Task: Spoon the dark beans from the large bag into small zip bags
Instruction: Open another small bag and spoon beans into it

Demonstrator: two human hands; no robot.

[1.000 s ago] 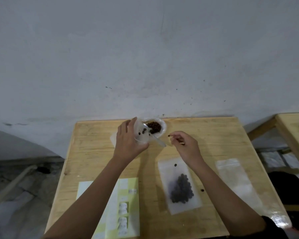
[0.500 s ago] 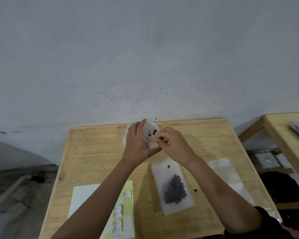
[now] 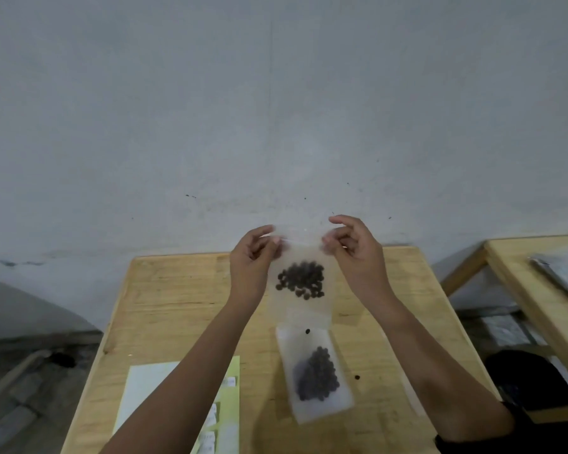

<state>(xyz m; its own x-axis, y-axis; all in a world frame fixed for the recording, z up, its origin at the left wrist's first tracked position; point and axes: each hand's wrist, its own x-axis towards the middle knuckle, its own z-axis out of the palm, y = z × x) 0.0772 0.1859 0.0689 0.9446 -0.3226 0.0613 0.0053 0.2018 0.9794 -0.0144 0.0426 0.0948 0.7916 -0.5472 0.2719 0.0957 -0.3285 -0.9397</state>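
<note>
Held up over the tabletop (image 3: 177, 290) by its top edge: a small zip bag (image 3: 309, 309), clear of the wood and hanging roughly upright. Left hand (image 3: 251, 257) pinching one top corner between thumb and curled fingers. Right hand (image 3: 354, 253) pinching the other corner likewise, with the index finger lifted free. Inside, dark beans (image 3: 300, 280) clumped mid-bag rather than settled at the bottom. Zip strip pressed shut or not: impossible to tell.

Likely troubles from here:
- Beans spilling from the mouth, through a tilt of the bag or a seal left partly open.
- A bean caught in the zip track, blocking closure.
- Slick film sliding out of so light a pinch.

Already one stray bean (image 3: 357, 377) loose on the wood, so probably quick to roll and scatter.

Thin, frosted-clear, floppy plastic, rectangular, creased near the lower edge. Small, rounded, matt, near-black beans. Just below, flat on the pale, grained wooden tabletop, a second filled zip bag (image 3: 318, 404). At the near left, a smooth white and yellow-green sheet (image 3: 145, 394) carrying small white labels. No large bag or spoon in view.
</note>
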